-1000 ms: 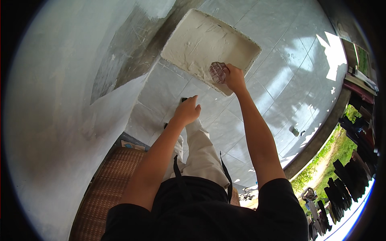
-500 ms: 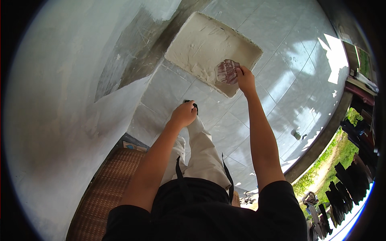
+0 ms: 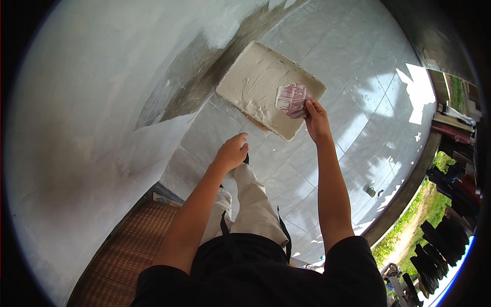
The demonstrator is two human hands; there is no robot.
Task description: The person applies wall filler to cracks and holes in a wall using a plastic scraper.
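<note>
My right hand [image 3: 317, 122] pinches the edge of a thin, flat reddish scraper [image 3: 294, 100] smeared with whitish paste. The scraper is above the near right part of a shallow rectangular tray [image 3: 310, 77], which holds cream-coloured paste [image 3: 255, 82] with ridges and lumps in it. Over the floor, short of the tray's near side, my left hand [image 3: 232, 151] is empty, its thumb apart from the fingers. Below that hand, part of a black shoe [image 3: 246, 159] shows.
Along the left runs a wall [image 3: 87, 128] with pale coating and a darker bare patch [image 3: 176, 84]. Grey tiles [image 3: 348, 61] cover the floor. A woven brown surface [image 3: 123, 245] lies at lower left, a small greenish object [image 3: 369, 191] at right, near a low ledge [image 3: 404, 210].
The scraper has tilted, showing more of its smeared face, still in my right hand. My left hand's fingers have loosened and extended. The whole view has shifted slightly.
</note>
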